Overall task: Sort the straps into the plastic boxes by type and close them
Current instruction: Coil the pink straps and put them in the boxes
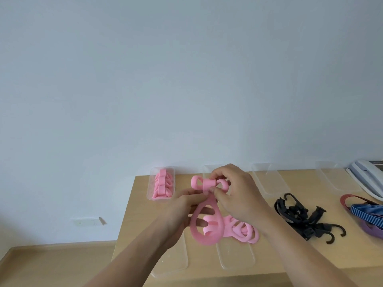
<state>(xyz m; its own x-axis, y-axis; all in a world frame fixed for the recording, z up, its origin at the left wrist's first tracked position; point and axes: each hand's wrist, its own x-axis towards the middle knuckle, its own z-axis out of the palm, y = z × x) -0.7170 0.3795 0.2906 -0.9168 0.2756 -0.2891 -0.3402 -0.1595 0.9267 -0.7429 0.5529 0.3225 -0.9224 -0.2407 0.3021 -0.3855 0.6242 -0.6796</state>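
Both hands hold one pink strap (207,184) above the wooden table (275,251). My right hand (234,193) pinches the wound bundle at its top. My left hand (182,210) grips the strap from below, and a long pink loop (215,235) hangs from the bundle. More pink straps (246,232) lie in a loose pile under my right wrist. A clear plastic box (150,191) at the table's far left holds several folded pink straps (162,186). Black hooked straps (300,216) lie in a heap to the right.
Blue, red and purple straps (366,212) lie at the right edge. Empty clear boxes (267,181) stand along the wall, and clear lids (236,257) lie near the front edge. A white telephone (366,175) sits at the far right. The table's left edge drops to the floor.
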